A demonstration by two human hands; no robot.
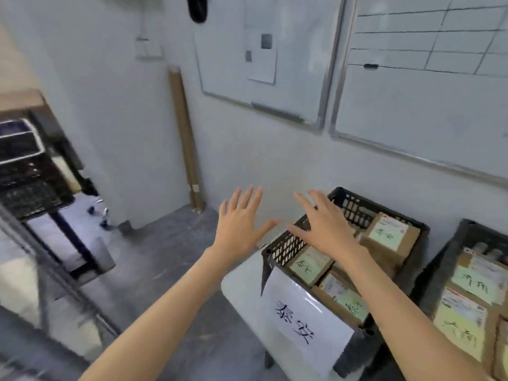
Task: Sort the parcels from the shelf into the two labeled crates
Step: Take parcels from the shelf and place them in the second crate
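Both my hands are raised with fingers spread and hold nothing. My left hand hovers over the floor just left of a black crate. My right hand hovers above that crate's far left corner. The crate carries a white paper label with handwritten characters on its front. Inside it lie several brown cardboard parcels with green notes stuck on them. A second black crate at the right edge also holds several parcels with green notes.
The crates stand on a white table against a grey wall with two whiteboards. Cardboard tubes lean in the corner. A dark metal shelf stands at the left. Grey floor lies between the shelf and the table.
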